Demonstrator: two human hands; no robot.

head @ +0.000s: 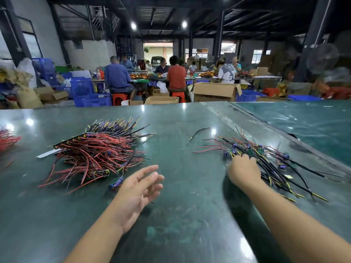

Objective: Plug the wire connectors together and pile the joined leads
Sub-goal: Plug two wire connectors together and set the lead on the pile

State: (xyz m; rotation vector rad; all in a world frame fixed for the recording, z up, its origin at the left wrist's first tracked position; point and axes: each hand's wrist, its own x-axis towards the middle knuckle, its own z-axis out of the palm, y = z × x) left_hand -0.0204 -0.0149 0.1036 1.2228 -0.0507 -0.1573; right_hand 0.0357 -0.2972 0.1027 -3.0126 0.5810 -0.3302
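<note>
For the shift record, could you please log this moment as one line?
left hand: open, empty | right hand: reaching into loose black-and-red wire leads | big red-and-black wire pile: untouched | green tabletop

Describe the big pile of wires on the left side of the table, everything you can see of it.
The big pile of wires is a loose, tangled heap of thin red and black insulated leads with small yellow and purple connectors. Black, yellow-tipped ends fan out toward the back right. It lies on the green table, beyond the open left hand, which does not touch it.
</note>
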